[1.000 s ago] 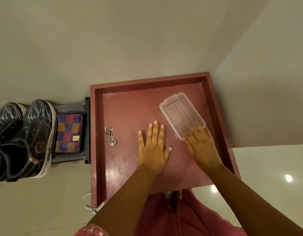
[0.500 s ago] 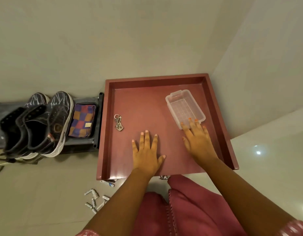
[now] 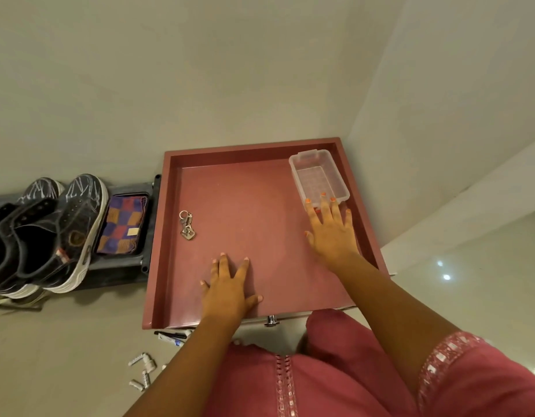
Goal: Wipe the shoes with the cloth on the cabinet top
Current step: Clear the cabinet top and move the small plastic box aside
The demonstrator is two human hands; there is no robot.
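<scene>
Right hand [image 3: 332,233] touching clear bin [image 3: 319,176], keys [image 3: 186,225] nearby

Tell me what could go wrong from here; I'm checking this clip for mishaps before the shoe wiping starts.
1. The right hand has its fingertips at the clear plastic container, which sits close to the red cabinet top's raised rim; a push may jam it.
2. The keys lie loose between the left hand and the checkered cloth; a reach may snag them.

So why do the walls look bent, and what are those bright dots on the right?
Head view: the wide-angle lens bends straight wall and floor lines near the edges; the dots are light glare on the glossy floor; lighting is warm and dim; the shoes sit stretched at the left edge.
</scene>
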